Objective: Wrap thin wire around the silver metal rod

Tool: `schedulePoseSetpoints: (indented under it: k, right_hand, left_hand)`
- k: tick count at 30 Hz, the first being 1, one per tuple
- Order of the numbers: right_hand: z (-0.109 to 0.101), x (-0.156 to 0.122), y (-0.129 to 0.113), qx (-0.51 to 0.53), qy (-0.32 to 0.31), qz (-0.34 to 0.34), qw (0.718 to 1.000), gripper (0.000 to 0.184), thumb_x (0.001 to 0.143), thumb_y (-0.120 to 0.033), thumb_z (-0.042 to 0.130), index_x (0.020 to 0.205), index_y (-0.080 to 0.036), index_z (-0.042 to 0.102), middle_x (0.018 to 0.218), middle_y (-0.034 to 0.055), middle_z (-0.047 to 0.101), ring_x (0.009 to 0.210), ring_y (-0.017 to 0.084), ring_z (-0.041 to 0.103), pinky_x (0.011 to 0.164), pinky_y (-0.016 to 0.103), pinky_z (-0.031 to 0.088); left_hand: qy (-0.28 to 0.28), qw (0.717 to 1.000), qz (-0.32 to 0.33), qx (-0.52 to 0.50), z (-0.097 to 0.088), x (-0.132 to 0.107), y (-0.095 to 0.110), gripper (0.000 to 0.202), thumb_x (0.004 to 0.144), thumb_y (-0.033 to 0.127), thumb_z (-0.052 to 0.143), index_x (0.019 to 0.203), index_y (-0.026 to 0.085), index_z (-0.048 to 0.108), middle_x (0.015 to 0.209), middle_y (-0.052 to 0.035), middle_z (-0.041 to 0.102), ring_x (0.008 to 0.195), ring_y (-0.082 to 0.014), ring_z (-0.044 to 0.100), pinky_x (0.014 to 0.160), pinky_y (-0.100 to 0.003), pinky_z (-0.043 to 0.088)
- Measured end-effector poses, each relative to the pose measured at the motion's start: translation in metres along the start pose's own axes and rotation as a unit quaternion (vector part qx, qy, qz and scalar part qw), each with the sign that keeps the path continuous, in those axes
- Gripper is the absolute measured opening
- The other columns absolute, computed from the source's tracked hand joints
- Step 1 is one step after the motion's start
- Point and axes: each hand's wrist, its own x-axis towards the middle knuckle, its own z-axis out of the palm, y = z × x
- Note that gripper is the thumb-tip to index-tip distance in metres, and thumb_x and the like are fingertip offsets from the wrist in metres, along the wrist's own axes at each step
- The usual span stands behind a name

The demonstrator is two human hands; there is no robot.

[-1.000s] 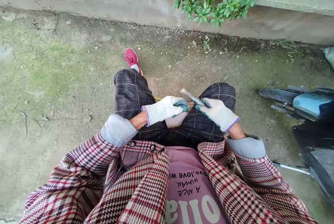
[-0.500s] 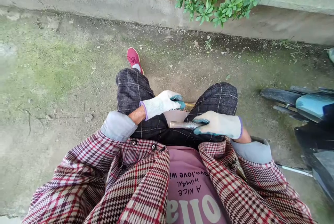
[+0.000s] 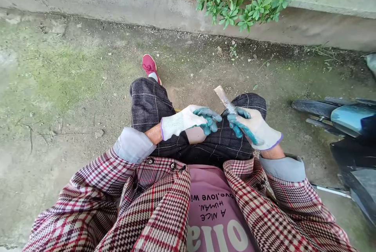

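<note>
From my seat at the far end of the link, what worried me first was the short, pale, narrow rod with a silvery ribbed section (image 3: 224, 98), lifted above the gap between the knees. The right hand (image 3: 256, 126), in a white knitted glove with teal-coated fingers, appeared to have it by its lower end only, so I judged that it could tip or slip if the thumb eased; a drop there would probably land on the grey-brown earth ground (image 3: 194, 93). The 2 hands were near each other but apart, and a careless swing of the rod might have rapped the other fingertips.

I read the right wrist as coming in from about 4 o'clock, fingers toward 10. The thumb and nearest finger were clamped on the rod, while the lower fingers hung looser, apart from them. The rod stuck out of the grip toward 11 o'clock, its flat pale end uppermost.

The left hand (image 3: 190, 122), gloved the same way, reached in from 8 o'clock, knuckles up and fingers curled toward 3. They bunched near each other, but I could not tell whether they pinched anything. Just beyond that hand, toward 10 o'clock, showed a bit of thin yellow strip (image 3: 177, 110); the rest was hidden. Below it, toward 6 o'clock, I saw a smooth, pale pinkish surface (image 3: 196, 135) between dark checked trousers (image 3: 151, 105), and could not identify it.
</note>
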Motion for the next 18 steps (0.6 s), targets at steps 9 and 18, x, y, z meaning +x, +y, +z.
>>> schedulePoseSetpoints:
  k: [9,18]
  right_hand:
    - [0.005,-0.007,-0.013,0.063,0.017,-0.015,0.998,0.033,0.078,-0.045,0.083,0.073,-0.018,0.064,0.058,-0.0027,0.057,0.043,0.009,0.046,0.038,0.023,0.034]
    - [0.003,-0.003,-0.002,-0.028,0.026,-0.017,0.999,0.034,0.079,-0.047,0.080,0.072,-0.020,0.061,0.056,-0.0039,0.053,0.047,0.009,0.045,0.040,0.023,0.035]
  left_hand:
    - [0.001,1.000,-0.010,0.028,-0.001,0.001,0.002,0.036,0.077,0.034,0.087,0.093,0.006,0.072,0.080,-0.0114,0.073,0.067,-0.0164,0.066,0.068,-0.031,0.055]
    - [0.059,0.996,-0.055,0.036,-0.002,0.006,-0.011,0.017,0.073,0.017,0.078,0.085,0.007,0.070,0.078,-0.0036,0.069,0.060,-0.0078,0.054,0.056,-0.020,0.044]
